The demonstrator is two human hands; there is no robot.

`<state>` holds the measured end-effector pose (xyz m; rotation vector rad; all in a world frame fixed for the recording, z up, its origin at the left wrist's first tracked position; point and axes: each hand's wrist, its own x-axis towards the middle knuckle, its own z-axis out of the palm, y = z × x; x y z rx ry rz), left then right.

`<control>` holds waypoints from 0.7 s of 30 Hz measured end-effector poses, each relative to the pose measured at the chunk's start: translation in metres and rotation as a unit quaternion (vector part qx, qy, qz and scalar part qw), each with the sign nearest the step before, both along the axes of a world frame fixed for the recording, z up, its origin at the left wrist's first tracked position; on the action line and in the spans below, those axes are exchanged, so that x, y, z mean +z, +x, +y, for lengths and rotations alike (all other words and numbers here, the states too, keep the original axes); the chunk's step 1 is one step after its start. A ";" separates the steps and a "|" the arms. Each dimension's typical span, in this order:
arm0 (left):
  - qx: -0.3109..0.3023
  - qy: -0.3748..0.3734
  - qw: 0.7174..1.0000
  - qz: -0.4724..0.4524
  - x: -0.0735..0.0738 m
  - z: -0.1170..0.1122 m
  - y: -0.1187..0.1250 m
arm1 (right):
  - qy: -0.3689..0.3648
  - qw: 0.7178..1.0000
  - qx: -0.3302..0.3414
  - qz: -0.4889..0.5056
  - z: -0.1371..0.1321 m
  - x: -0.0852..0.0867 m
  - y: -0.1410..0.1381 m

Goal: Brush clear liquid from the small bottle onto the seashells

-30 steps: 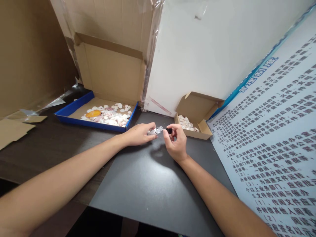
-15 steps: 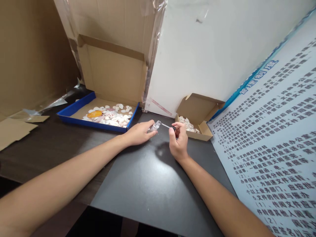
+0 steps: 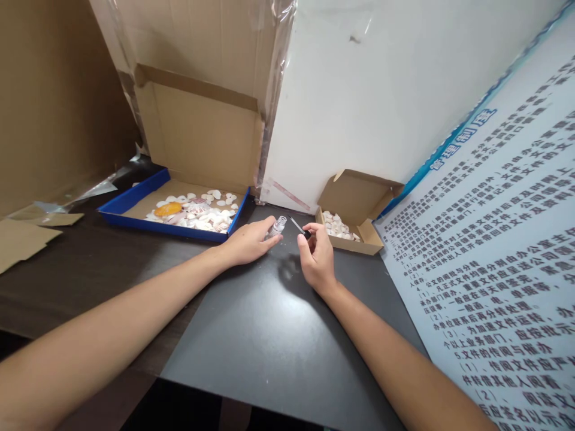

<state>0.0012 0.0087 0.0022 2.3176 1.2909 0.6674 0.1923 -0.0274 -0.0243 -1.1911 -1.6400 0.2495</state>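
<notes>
My left hand [image 3: 248, 242] pinches a small clear glass bottle [image 3: 279, 225] between thumb and fingers, its open mouth tilted up to the right. In my right hand [image 3: 320, 257] is a bottle-cap applicator [image 3: 306, 234], black at the gripped end with a thin pale stem. That stem points left toward the bottle and stands a little apart from its mouth. Whether it ends in a brush or a dropper tip I cannot tell. Both hands are above the dark grey mat [image 3: 265, 335].
Left of the hands, a blue-edged cardboard box [image 3: 130, 211] holds many seashells [image 3: 202, 216], one orange. A smaller open box [image 3: 366, 239] with white shells [image 3: 338, 227] stands behind my right hand. Cardboard pieces [image 3: 27, 239] lie far left. A printed board [image 3: 489, 251] leans along the right.
The applicator stem was at the bottle's mouth and is now clear of it. The bottle has turned slightly more upright. The whole view has shifted a little.
</notes>
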 end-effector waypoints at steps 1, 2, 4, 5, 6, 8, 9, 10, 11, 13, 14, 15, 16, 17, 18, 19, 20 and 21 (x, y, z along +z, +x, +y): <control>0.000 -0.002 1.000 0.001 0.000 0.000 0.000 | 0.002 1.000 0.000 -0.005 0.000 0.000 0.000; 0.000 -0.004 1.000 0.003 0.000 0.000 0.000 | 0.005 1.000 0.000 -0.010 0.000 0.000 0.000; -0.001 -0.008 1.000 0.008 0.000 0.001 0.000 | 0.012 1.000 -0.001 -0.018 0.000 0.001 -0.001; -0.003 -0.009 1.000 0.009 0.000 0.000 0.000 | 0.015 1.000 -0.002 -0.020 0.000 0.001 -0.001; -0.005 -0.009 1.000 0.011 0.000 0.000 0.000 | 0.018 1.000 -0.003 -0.022 0.000 0.001 -0.001; -0.009 -0.008 1.000 0.013 0.001 -0.001 0.002 | 0.019 1.000 -0.004 -0.022 0.000 0.000 -0.001; -0.010 -0.008 1.000 0.015 0.001 -0.003 0.003 | 0.018 1.000 -0.004 -0.021 0.000 0.000 -0.002; -0.009 -0.009 1.000 0.016 0.001 -0.004 0.004 | 0.017 1.000 -0.004 -0.020 0.000 0.000 -0.002; -0.008 -0.011 1.000 0.016 0.001 -0.005 0.006 | 0.016 1.000 -0.003 -0.018 0.000 0.001 -0.002; -0.005 -0.015 1.000 0.011 0.000 -0.007 0.008 | 0.017 1.000 -0.004 -0.016 0.000 0.001 -0.002; -0.003 -0.015 1.000 0.009 -0.001 -0.007 0.009 | 0.018 1.000 -0.005 -0.014 0.000 0.001 -0.002; -0.001 -0.015 1.000 0.007 -0.002 -0.006 0.010 | 0.018 1.000 -0.006 -0.012 0.001 0.001 -0.002; 0.002 -0.014 1.000 0.005 -0.003 -0.004 0.012 | 0.016 1.000 -0.006 -0.008 0.001 0.002 -0.002; 0.007 -0.011 1.000 0.003 -0.004 -0.002 0.013 | 0.012 1.000 -0.006 -0.004 0.001 0.002 -0.001; 0.014 -0.010 1.000 0.000 -0.005 0.002 0.014 | 0.006 1.000 -0.007 0.002 0.001 0.002 -0.001; 0.021 -0.009 1.000 -0.005 -0.007 0.006 0.015 | -0.001 1.000 -0.009 0.008 0.002 0.002 -0.001; 0.028 -0.009 0.999 -0.013 -0.008 0.011 0.017 | -0.008 1.000 -0.012 0.016 0.002 0.002 0.000; 0.035 -0.014 0.999 -0.020 -0.008 0.016 0.018 | -0.015 0.999 -0.015 0.025 0.003 0.002 0.000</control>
